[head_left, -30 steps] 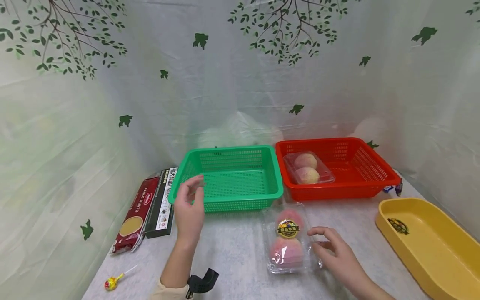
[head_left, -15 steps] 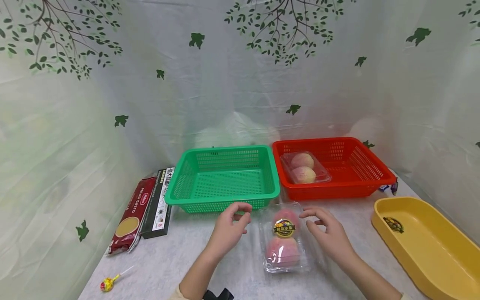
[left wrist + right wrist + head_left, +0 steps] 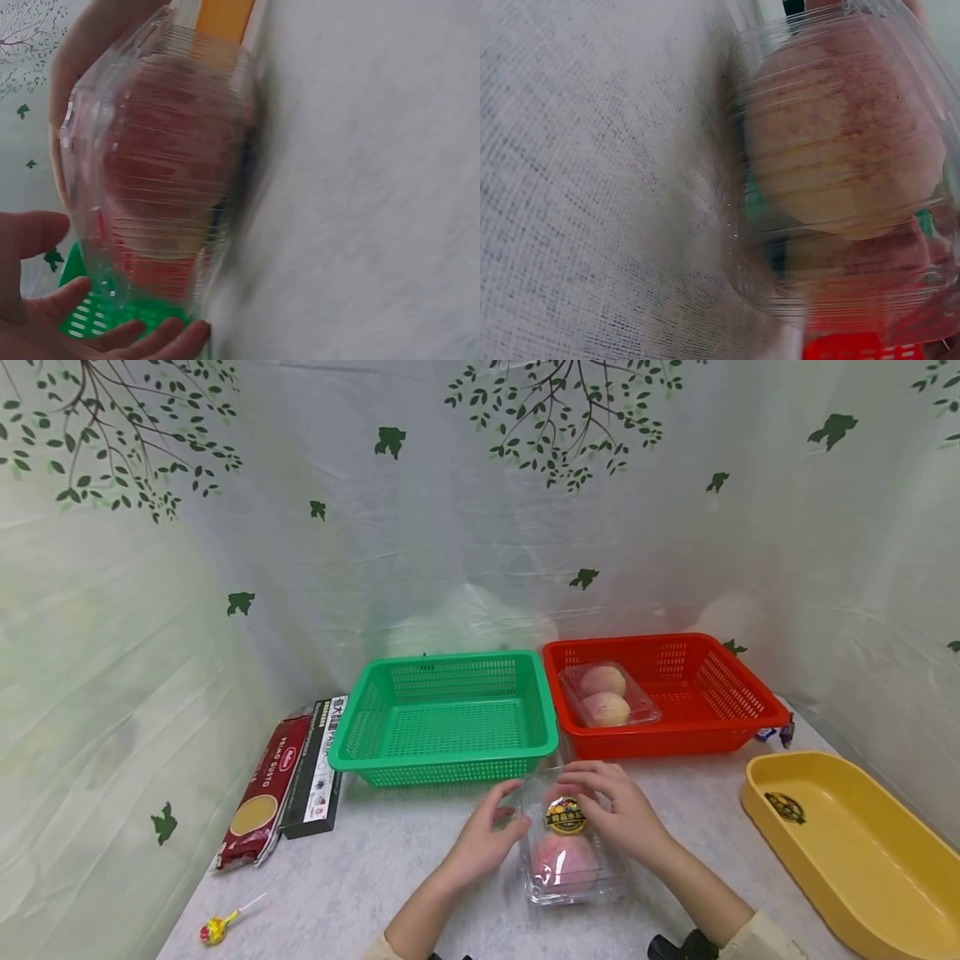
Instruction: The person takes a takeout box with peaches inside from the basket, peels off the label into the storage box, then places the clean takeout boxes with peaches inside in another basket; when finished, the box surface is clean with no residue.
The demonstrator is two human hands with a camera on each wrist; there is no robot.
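A clear plastic box of two pink peaches (image 3: 566,864) with a black-and-gold label lies on the table. Beside its far left edge is my left hand (image 3: 483,835); in the left wrist view its fingers (image 3: 169,341) are spread and fairly straight near the end of the box. My right hand (image 3: 622,810) reaches over the box's far right part, fingers over the lid and thumb near the label. Whether it presses on the lid is unclear. The right wrist view shows the box (image 3: 847,135) close up, with only a bit of finger at the lower right corner.
Behind the box stand a green basket (image 3: 457,768) and a red basket (image 3: 675,742), the red one holding another box of peaches (image 3: 606,697). A yellow tray (image 3: 847,835) is at right. Left lie a red packet (image 3: 262,793), a black box (image 3: 315,777) and a lollipop (image 3: 217,928).
My left hand has come from in front of the green basket rightward and down to the box's left side. My right hand has moved from beside the box to over its lid. The box stays put.
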